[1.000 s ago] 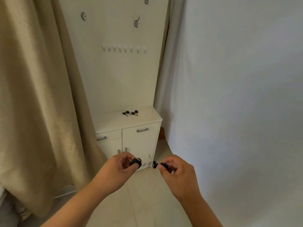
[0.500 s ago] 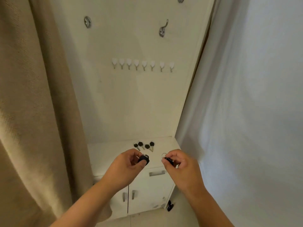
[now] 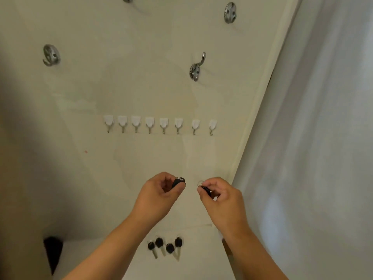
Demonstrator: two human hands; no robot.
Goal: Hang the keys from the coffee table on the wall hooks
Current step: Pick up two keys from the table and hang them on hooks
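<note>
Both my hands hold keys up before a wall of hooks.

My left hand pinches a black-headed key; my right hand pinches another key, its ring free. They look light, rigid and small; I would grip the heads and offer the rings. Eight white hooks stand bare above, nothing between. Four more keys lie on the cabinet top below.

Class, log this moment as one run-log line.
left hand: holds black-headed key | right hand: holds ringed black key | white wall hooks: bare | four black-headed keys on cabinet
</note>
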